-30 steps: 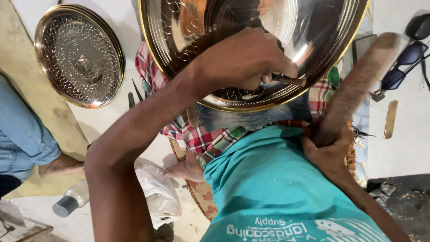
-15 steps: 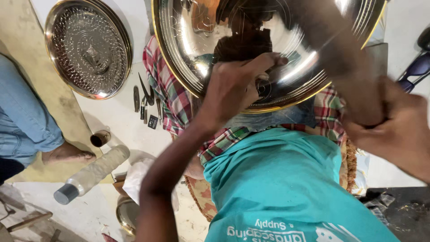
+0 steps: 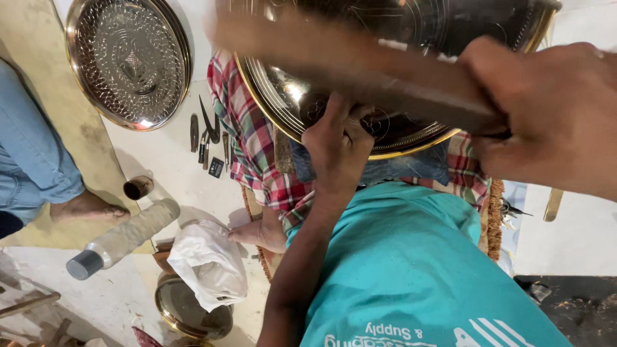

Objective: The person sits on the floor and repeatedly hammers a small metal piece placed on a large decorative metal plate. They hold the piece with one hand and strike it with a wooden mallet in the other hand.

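- A large round metal tray (image 3: pixel 411 138), mirror-polished with a brass-coloured rim and fine engraved lines, is seen at the far centre, resting on the lap over a red checked cloth (image 3: pixel 254 144).
- The left hand (image 3: pixel 337 144) is laid on the near part of the tray's face; the fingers are curled and pinched together around something small, which cannot be made out.
- The right hand (image 3: pixel 553 112) is closed in a fist around a wooden mallet handle (image 3: pixel 360 71), which is blurred and crosses over the tray from right to left.
- The tray is judged stiff and fairly heavy for its width; the polished face is judged slippery and easily dented or scratched.
- The rolled rim is judged the soundest place for a hold, with support from below.
- A second, fully embossed round tray (image 3: pixel 128 61) lies at the far left, well apart from the first.
- Small steel punches (image 3: pixel 207 135) are laid between the two trays.
- A capped bottle (image 3: pixel 122 238), a white plastic bag (image 3: pixel 209 263) and another person's bare foot (image 3: pixel 87 209) are noted at the near left.
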